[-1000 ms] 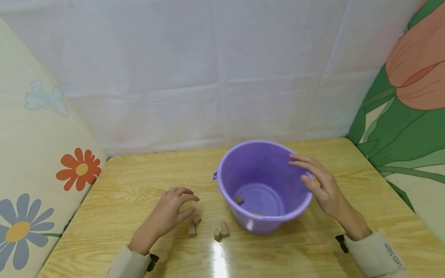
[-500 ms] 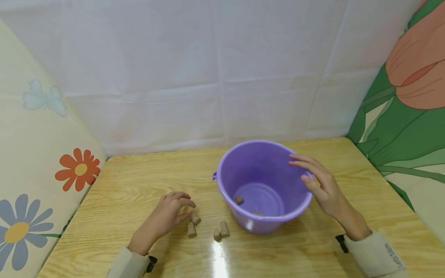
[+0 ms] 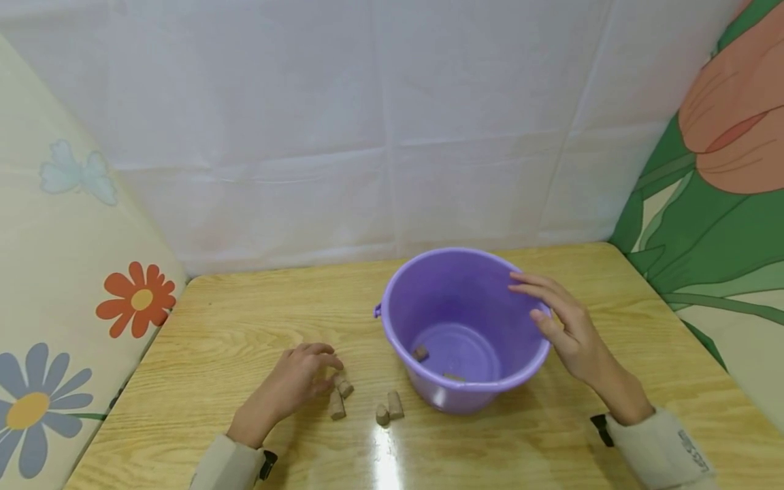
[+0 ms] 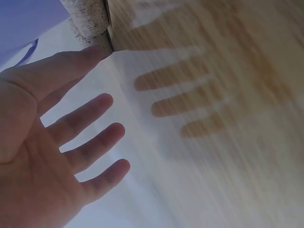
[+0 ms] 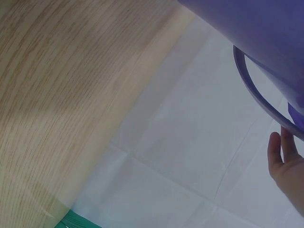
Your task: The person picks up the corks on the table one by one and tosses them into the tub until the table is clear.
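Note:
My left hand (image 3: 297,379) reaches down over two corks, a cork (image 3: 344,385) by its fingertips and another cork (image 3: 337,405) just below. In the left wrist view its thumb tip meets the lower end of the corks (image 4: 88,19). The other fingers are spread, nearly straight. A purple bucket (image 3: 456,397) stands upright on the table. My right hand (image 3: 566,327) rests against its right rim with extended fingers. Inside the bucket lie a cork (image 3: 420,353) and a second piece (image 3: 453,377), partly hidden by the near rim.
Two more corks, one standing (image 3: 382,414) and one leaning or lying beside it (image 3: 395,404), are between the left hand and the bucket. The wood-grain table (image 3: 245,313) meets a white sheet (image 3: 275,136) behind. Flower-print panels (image 3: 55,258) flank it.
My left hand has lowered slightly, bringing its fingertips closer to the upper of the two nearest corks. The right hand and the bucket have stayed in place.

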`<action>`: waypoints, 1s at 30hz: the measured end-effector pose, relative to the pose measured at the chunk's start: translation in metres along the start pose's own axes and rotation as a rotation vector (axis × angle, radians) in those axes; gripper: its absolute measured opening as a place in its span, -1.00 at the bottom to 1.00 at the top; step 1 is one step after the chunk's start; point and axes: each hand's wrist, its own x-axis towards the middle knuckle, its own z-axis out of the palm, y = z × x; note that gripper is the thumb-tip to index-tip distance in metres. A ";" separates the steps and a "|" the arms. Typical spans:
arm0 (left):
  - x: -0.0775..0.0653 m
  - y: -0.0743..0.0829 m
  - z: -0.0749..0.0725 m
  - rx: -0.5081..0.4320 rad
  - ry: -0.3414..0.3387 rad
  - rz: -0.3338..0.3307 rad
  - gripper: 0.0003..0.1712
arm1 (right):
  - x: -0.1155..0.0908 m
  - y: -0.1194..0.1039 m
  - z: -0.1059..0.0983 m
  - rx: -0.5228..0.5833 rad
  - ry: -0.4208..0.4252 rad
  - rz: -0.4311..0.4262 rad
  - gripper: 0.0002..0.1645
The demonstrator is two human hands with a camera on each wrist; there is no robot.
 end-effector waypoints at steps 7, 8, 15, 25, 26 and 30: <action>-0.001 0.000 -0.001 -0.012 -0.010 0.006 -0.77 | 0.000 -0.001 0.000 0.003 -0.002 0.003 -0.52; -0.001 0.001 -0.001 -0.015 -0.009 0.003 -0.78 | 0.000 -0.001 0.000 0.003 -0.003 0.004 -0.52; -0.002 0.002 -0.002 -0.014 -0.004 -0.012 -0.77 | 0.000 -0.002 -0.001 0.001 -0.008 0.012 -0.51; 0.000 0.001 0.000 -0.016 0.023 -0.017 -0.82 | 0.000 -0.001 0.000 -0.002 -0.007 0.011 -0.51; 0.000 0.001 0.000 -0.021 0.024 -0.019 -0.83 | 0.000 -0.001 0.000 -0.002 -0.007 0.011 -0.51; 0.002 0.001 0.000 -0.028 0.054 -0.001 -0.83 | 0.000 -0.001 0.000 -0.002 -0.008 0.014 -0.51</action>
